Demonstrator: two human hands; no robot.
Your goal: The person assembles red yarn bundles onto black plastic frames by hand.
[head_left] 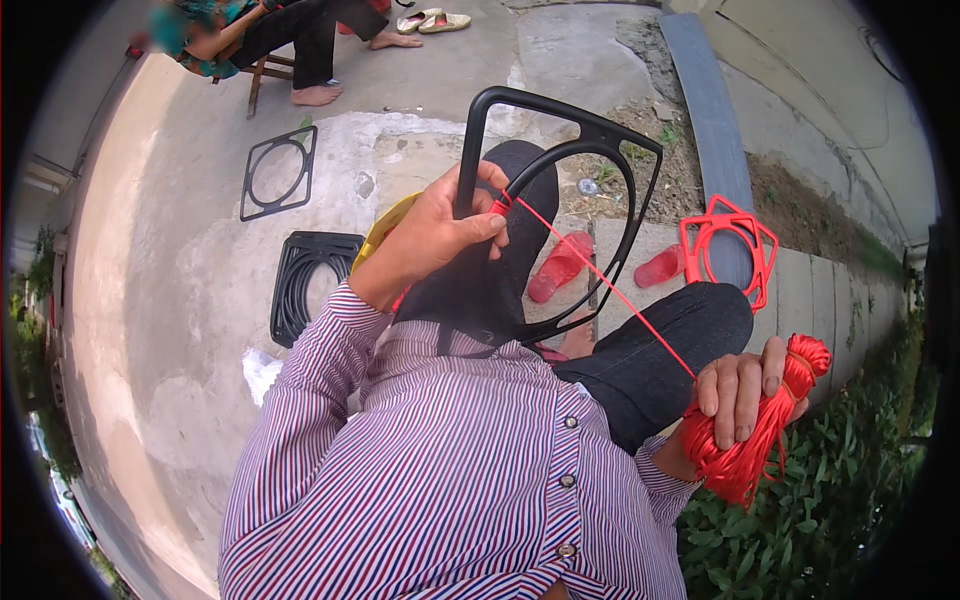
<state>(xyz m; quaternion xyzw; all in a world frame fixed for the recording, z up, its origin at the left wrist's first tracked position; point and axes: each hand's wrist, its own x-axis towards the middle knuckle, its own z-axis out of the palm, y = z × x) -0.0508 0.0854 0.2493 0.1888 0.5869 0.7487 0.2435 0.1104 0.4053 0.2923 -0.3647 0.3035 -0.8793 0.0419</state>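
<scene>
My left hand is closed on a black square frame with a round ring inside it, which stands tilted over my lap. Red cord is wound round the frame's bar beside my left thumb. From there a single strand runs taut, down and to the right. It leads to my right hand, whose fingers wrap round a thick bundle of red cord held out past my right knee. The lower left part of the frame is hard to make out against my dark trousers.
A stack of black frames lies on the ground at left, with a single black frame farther off. Red-wrapped frames rest at right by a grey plank. Red slippers lie between my legs. Another person sits far left.
</scene>
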